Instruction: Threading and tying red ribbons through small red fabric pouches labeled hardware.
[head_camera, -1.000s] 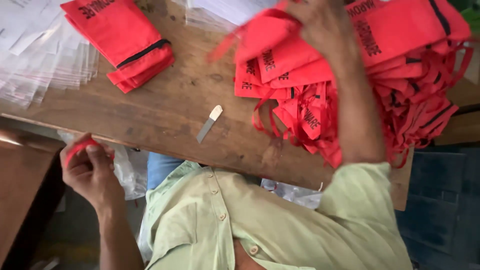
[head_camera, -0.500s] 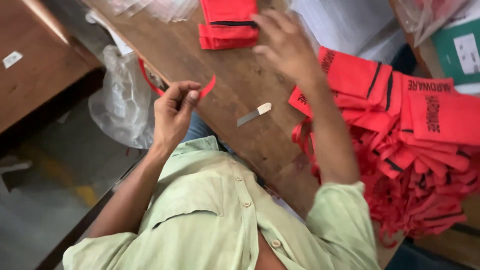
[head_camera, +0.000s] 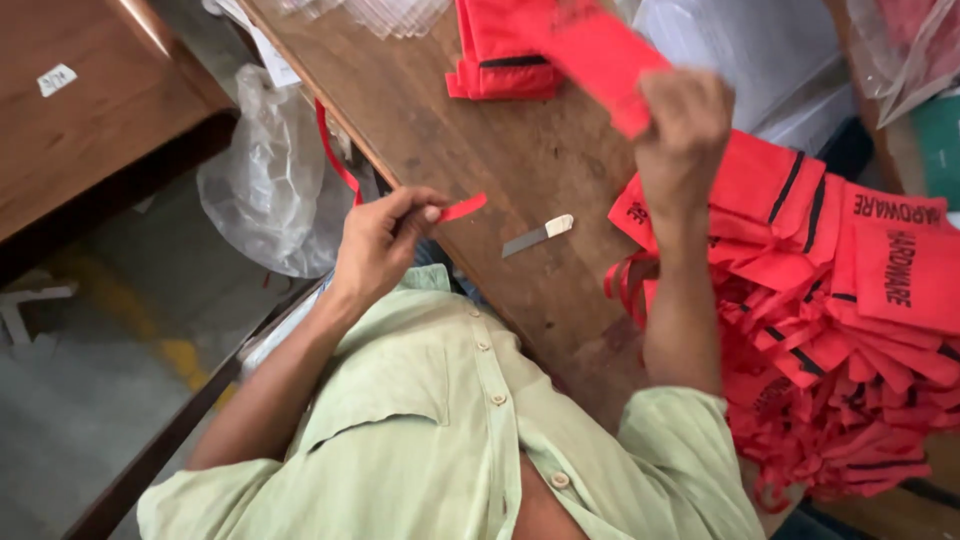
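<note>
Hands are busy with red cloth at a brown wooden desk (head_camera: 470, 150). The left hand (head_camera: 380, 245) is near the desk's left edge. Its grip is pressed together, pinching a thin red cloth strap (head_camera: 465, 208) between thumb and fingers. One short end sticks out to the right. The rest loops back to the left, over the desk edge.

The right hand (head_camera: 685, 125) is held up farther off, to the right. Its grip is closed around a flat red cloth bag (head_camera: 600, 55) that looks blurry.

This looks like the step of getting the strap and the bag ready to meet. They are well apart now. A next move would need the two hands to come close, with the strap end kept tight in the pinch so it does not slip.

The strap is narrow, soft and bendy, and bright red like the bag.

A small metal blade with a pale handle (head_camera: 537, 236) lies on the desk between the hands. A big pile of red cloth bags with black trim (head_camera: 850, 330) sits on the right. A folded red stack (head_camera: 500, 60) lies at the far side.
</note>
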